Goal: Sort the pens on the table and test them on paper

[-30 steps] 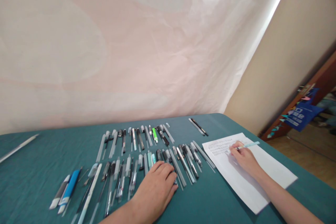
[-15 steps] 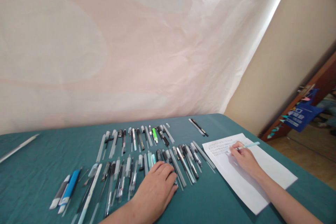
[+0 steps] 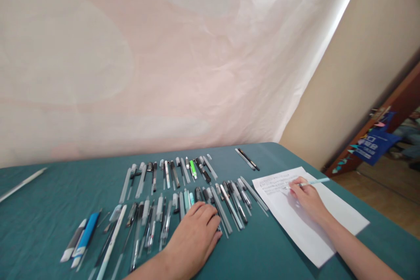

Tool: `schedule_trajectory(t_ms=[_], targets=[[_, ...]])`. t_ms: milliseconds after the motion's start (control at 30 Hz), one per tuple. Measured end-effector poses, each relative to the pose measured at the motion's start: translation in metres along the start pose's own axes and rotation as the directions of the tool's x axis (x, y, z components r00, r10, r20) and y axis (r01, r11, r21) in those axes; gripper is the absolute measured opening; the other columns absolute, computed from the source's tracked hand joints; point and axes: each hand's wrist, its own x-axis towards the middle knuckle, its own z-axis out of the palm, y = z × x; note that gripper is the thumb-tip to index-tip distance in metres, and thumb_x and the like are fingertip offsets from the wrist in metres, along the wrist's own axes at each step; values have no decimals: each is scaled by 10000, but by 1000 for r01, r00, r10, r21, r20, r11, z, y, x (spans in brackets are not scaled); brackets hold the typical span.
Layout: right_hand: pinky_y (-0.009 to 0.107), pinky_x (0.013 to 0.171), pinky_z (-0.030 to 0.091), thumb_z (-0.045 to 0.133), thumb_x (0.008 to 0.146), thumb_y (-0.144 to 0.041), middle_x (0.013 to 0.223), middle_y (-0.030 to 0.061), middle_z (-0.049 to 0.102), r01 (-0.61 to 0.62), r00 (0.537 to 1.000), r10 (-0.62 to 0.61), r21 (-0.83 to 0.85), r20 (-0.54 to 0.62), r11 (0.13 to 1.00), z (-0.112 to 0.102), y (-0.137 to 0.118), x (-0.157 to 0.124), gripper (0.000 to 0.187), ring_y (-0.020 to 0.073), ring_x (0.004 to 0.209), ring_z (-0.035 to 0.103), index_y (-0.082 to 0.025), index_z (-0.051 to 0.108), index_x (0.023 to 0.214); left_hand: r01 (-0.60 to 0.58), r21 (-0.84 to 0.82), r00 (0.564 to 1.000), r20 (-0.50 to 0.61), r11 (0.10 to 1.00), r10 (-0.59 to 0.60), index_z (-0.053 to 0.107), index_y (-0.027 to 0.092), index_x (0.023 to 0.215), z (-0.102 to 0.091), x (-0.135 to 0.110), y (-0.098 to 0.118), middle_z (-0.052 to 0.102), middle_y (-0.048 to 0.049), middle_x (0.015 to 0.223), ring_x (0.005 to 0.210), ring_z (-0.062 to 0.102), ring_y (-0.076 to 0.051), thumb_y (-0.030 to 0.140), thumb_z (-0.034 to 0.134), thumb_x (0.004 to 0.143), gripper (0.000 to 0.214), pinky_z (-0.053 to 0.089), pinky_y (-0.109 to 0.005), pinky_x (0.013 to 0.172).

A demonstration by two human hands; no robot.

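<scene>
Pinched in my right hand is a slim pen with a pale blue barrel. Its tip rests at the handwriting in the upper left part of a white sheet of paper. My left hand lies palm down over the nearer rows of pens, its fingers loosely stretched and slightly bent. Beneath and around those fingers are pens with clear, black and pale green parts, partly covered. Just right of the left hand lies a white pen among clear tubes and dark pens.
Farther back runs another row of pens, one bright green. Blue and grey pieces with white ends lie front left. Two pens lie apart near the back edge. A long white stick sits far left on the green tablecloth.
My right hand has shifted slightly to the right along the writing, with the pen in it. My left hand stays in place over the pens.
</scene>
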Motion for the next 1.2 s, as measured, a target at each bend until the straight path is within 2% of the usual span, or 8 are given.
schedule_trajectory(t_ms=[200,333,467,567,733,833,1033,1200], targets=[[222,484,382,480,765,-433,570,-7,544,134,991,-135,-165,7,977,2,-30,-1,280,127,526,504,-189,519,633,-17,-38,997,-77,999,14,540,196,1018,-2,-4,-2,568,-55,993,963,499,-205,262,428,846,215,297,-399,944],[238,534,427,399,819,-465,684,26,610,256,959,-232,-141,164,956,28,-80,-2,338,150,592,548,-195,581,908,30,-56,995,-95,998,-35,547,199,1005,-5,-6,-4,580,-47,975,952,507,-201,290,439,842,215,290,-394,943],[239,551,442,365,847,-425,668,19,611,429,802,-374,-13,466,903,82,-128,5,335,139,573,558,-182,565,962,61,-54,994,-87,997,-65,540,201,1012,-8,-7,-8,580,-50,982,963,501,-204,291,420,851,219,278,-402,947],[232,581,431,431,825,-338,695,17,627,594,682,-432,-103,591,798,136,-145,22,237,138,609,579,-180,566,940,47,-60,994,-100,997,-53,542,195,991,-6,-8,-10,582,-53,975,947,506,-198,295,413,853,214,282,-391,943],[243,630,395,553,730,-215,689,37,628,579,772,-398,-290,496,762,223,-147,59,148,157,651,575,-161,585,865,2,-53,993,-116,999,-8,545,185,957,2,-7,-12,592,-36,945,908,519,-178,295,458,826,192,304,-358,931],[248,636,381,579,705,-197,694,49,625,530,820,-366,-344,439,775,253,-145,70,167,166,670,573,-156,575,867,-8,-55,995,-104,998,2,547,180,927,5,-6,-13,595,-31,940,895,524,-176,285,510,790,176,324,-349,915],[254,632,381,631,632,-159,686,49,620,506,837,-344,-363,427,782,243,-145,71,170,177,683,574,-159,570,791,5,-203,985,-166,979,-40,530,186,970,0,-9,-14,594,-51,946,887,528,-181,199,455,810,177,368,-343,862],[222,640,420,565,719,-238,745,4,626,575,764,-427,-210,484,791,203,-163,31,192,128,667,577,-194,516,900,139,-649,894,-243,748,-376,472,197,1077,0,-9,-15,546,-73,999,898,521,-162,216,409,848,238,411,-293,813]])
